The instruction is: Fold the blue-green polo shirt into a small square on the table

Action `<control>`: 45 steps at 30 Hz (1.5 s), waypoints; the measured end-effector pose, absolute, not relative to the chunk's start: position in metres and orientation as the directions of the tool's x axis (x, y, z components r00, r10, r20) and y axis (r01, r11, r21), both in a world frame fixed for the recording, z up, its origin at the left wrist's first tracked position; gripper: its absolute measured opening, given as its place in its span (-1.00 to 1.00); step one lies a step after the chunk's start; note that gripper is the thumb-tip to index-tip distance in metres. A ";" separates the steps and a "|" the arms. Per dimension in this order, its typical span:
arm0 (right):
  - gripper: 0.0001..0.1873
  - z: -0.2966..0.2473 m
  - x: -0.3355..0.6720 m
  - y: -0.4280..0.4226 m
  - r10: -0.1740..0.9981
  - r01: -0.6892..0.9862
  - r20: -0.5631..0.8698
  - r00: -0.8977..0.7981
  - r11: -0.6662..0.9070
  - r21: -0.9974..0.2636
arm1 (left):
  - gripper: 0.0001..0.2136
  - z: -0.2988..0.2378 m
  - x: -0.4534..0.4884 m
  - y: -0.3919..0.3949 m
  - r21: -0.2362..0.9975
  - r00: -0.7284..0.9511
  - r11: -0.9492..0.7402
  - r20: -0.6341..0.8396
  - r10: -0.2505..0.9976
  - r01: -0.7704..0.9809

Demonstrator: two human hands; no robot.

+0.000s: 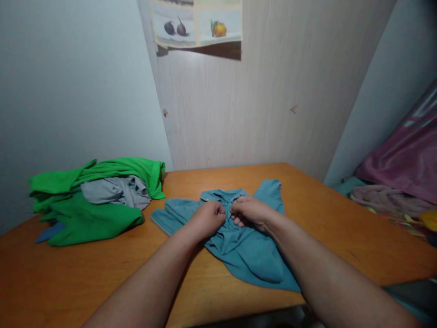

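Observation:
A teal collared shirt (pixel 252 255) lies rumpled on the wooden table (pixel 198 287), its collar pointing away from me and its sleeves out to both sides. My left hand (pixel 210 217) is closed on the cloth just below the collar. Close beside it, my right hand (pixel 247 210) pinches the shirt's front with thumb and fingers. Creases gather in the fabric between the two hands. Whether a button sits in the fingers is too small to make out.
To the left is a heap of clothes: a bright green garment (pixel 119 165), a grey one (pixel 116 192) and a darker green one (pixel 95 223). Pink fabric (pixel 403 155) and other cloths lie beyond the table's right edge. A wall with a picture poster (pixel 218 25) stands behind.

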State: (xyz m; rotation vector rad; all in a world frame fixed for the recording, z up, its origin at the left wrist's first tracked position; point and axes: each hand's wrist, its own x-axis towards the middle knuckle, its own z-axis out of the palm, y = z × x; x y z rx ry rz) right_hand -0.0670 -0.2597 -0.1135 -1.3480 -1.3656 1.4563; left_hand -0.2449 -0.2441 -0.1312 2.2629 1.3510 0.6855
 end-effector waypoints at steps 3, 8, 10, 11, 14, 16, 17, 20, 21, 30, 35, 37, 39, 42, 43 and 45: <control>-0.84 -0.110 -0.069 -0.262 0.950 0.168 -0.242 -0.197 -0.211 -0.963 | -0.93 -0.133 -0.243 -0.244 0.583 0.403 -0.418 0.165 0.900 0.696; -0.85 -0.113 -0.071 -0.264 0.956 0.131 -0.218 -0.195 -0.195 -0.972 | -0.96 -0.134 -0.241 -0.244 0.654 0.358 -0.359 0.142 0.923 0.666; -0.84 -0.116 -0.071 -0.262 0.963 0.114 -0.191 -0.191 -0.172 -0.979 | -0.96 -0.131 -0.241 -0.246 0.742 0.328 -0.317 0.138 0.935 0.591; -0.84 -0.118 -0.071 -0.262 0.965 0.110 -0.180 -0.188 -0.161 -0.981 | -0.96 -0.129 -0.240 -0.248 0.791 0.305 -0.289 0.136 0.943 0.540; -0.85 -0.118 -0.071 -0.262 0.971 0.116 -0.158 -0.180 -0.139 -0.984 | -0.97 -0.120 -0.240 -0.252 0.895 0.248 -0.223 0.132 0.960 0.386; -0.85 -0.115 -0.071 -0.263 0.974 0.121 -0.147 -0.174 -0.127 -0.984 | -0.96 -0.115 -0.240 -0.254 0.917 0.243 -0.219 0.141 0.960 0.334; -0.85 -0.114 -0.071 -0.264 0.975 0.122 -0.140 -0.173 -0.120 -0.985 | -0.95 -0.114 -0.240 -0.254 0.918 0.251 -0.226 0.146 0.957 0.327; -0.85 -0.112 -0.071 -0.265 0.979 0.108 -0.122 -0.165 -0.105 -0.989 | -0.95 -0.114 -0.240 -0.252 0.898 0.266 -0.274 0.186 0.946 0.345; -0.85 -0.113 -0.071 -0.264 0.981 0.095 -0.110 -0.162 -0.095 -0.991 | -0.96 -0.115 -0.240 -0.251 0.883 0.267 -0.299 0.208 0.941 0.363; -0.82 -0.123 -0.075 -0.259 0.981 0.165 0.158 -0.116 0.176 -0.970 | -0.94 -0.109 -0.240 -0.255 0.629 0.253 -0.490 0.431 0.866 0.604; -0.87 -0.122 -0.075 -0.260 0.961 0.299 0.259 -0.093 0.275 -0.914 | -0.94 -0.105 -0.238 -0.259 0.781 0.243 -0.415 0.338 0.909 0.466; -0.87 -0.121 -0.075 -0.260 0.961 0.310 0.263 -0.086 0.277 -0.910 | -0.94 -0.104 -0.238 -0.260 0.835 0.236 -0.371 0.296 0.926 0.406; -0.88 -0.121 -0.075 -0.261 0.961 0.307 0.266 -0.079 0.277 -0.910 | -0.94 -0.103 -0.238 -0.262 0.866 0.237 -0.336 0.262 0.936 0.371; -0.88 -0.121 -0.075 -0.261 0.959 0.308 0.273 -0.081 0.284 -0.908 | -0.94 -0.101 -0.239 -0.264 0.875 0.241 -0.316 0.239 0.941 0.366; -0.88 -0.121 -0.075 -0.260 0.957 0.311 0.279 -0.083 0.291 -0.905 | -0.93 -0.100 -0.239 -0.265 0.867 0.241 -0.322 0.244 0.939 0.379; -0.89 -0.121 -0.075 -0.260 0.951 0.316 0.297 -0.083 0.308 -0.897 | -0.92 -0.099 -0.239 -0.265 0.843 0.244 -0.344 0.261 0.934 0.413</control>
